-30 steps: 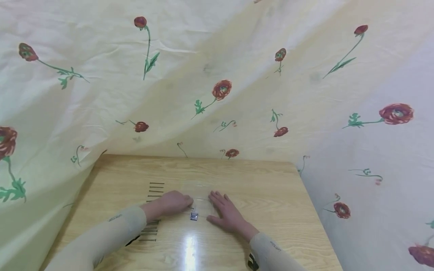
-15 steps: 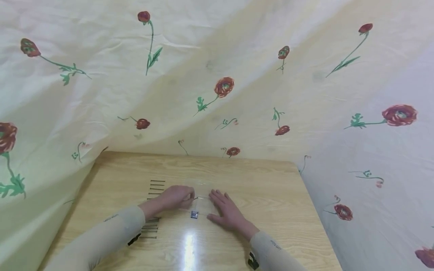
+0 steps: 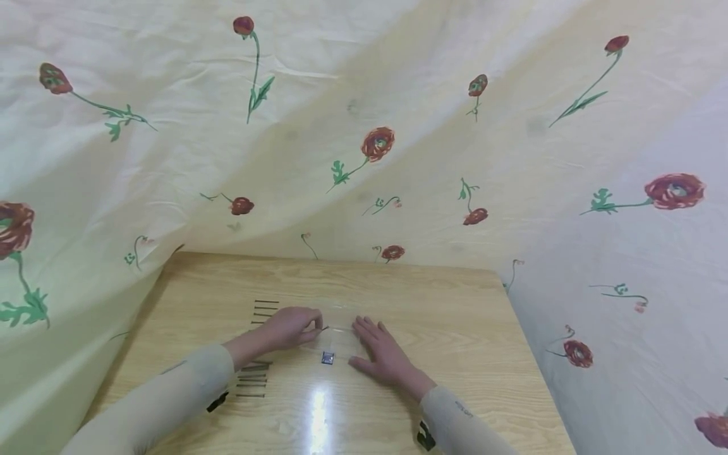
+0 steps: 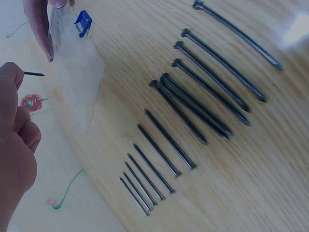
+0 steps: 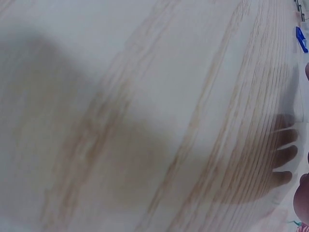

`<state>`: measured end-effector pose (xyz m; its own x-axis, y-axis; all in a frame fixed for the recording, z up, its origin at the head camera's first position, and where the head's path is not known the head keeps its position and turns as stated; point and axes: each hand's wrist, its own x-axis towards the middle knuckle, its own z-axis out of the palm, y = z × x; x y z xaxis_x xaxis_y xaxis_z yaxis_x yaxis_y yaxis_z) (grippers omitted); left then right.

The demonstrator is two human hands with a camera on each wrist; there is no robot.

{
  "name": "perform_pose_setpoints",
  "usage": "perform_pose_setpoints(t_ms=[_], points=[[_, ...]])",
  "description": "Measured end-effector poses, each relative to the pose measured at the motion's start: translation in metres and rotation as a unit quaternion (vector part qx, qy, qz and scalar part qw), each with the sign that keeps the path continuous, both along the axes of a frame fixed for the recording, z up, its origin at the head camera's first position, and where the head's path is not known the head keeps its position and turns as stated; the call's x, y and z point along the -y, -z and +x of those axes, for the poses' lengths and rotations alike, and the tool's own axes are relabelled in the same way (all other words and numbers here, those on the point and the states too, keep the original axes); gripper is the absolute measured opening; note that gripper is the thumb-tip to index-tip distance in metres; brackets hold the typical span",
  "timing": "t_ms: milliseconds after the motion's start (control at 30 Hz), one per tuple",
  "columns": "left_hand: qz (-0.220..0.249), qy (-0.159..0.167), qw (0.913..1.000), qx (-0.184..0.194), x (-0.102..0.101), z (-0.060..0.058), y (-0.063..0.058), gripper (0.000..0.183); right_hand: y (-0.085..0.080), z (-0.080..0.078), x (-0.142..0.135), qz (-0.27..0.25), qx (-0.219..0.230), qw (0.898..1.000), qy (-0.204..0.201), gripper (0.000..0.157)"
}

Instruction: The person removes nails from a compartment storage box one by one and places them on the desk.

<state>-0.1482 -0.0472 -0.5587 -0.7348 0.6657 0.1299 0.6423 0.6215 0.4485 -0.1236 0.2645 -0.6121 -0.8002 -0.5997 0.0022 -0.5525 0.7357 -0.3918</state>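
Observation:
My left hand (image 3: 292, 327) pinches a small nail (image 4: 35, 74) between thumb and fingertips, its point sticking out toward a clear plastic box (image 4: 75, 72). The nail is apart from the box in the left wrist view. A blue latch (image 4: 83, 23) marks the near side of the box, whose see-through walls are hard to make out from the head. Along the box's right side lies my right hand (image 3: 383, 357), fingers stretched out and touching it. Several dark nails (image 4: 212, 77) of different lengths lie in a row left of the box, partly hidden under my left forearm in the head view.
All this rests on a wood-grain table (image 3: 455, 328). A pale cloth with red flowers (image 3: 375, 189) hangs behind and on both sides of it. Light glares off the tabletop in front of the box.
My left hand, with the nail pinched, has moved from near the latch toward the back of the box, then slightly left. The right hand stays in place against the box.

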Motion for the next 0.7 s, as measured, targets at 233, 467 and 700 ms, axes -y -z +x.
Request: perform_pose_setpoints(t_ms=[233,467,700], points=[[-0.006,-0.013,0.9999,0.007,0.027,0.019,-0.007,0.004,-0.002,0.0,0.002,-0.004,0.003,1.0,-0.001,0.086],[-0.01,-0.029,0.9994,0.019,0.055,0.047,0.001,0.006,-0.003,-0.001,0.003,-0.004,0.009,1.0,0.001,0.085],[0.0,0.008,0.9998,0.018,0.07,0.084,0.017,0.013,-0.002,-0.001,0.003,0.008,0.01,1.0,0.002,0.087]])
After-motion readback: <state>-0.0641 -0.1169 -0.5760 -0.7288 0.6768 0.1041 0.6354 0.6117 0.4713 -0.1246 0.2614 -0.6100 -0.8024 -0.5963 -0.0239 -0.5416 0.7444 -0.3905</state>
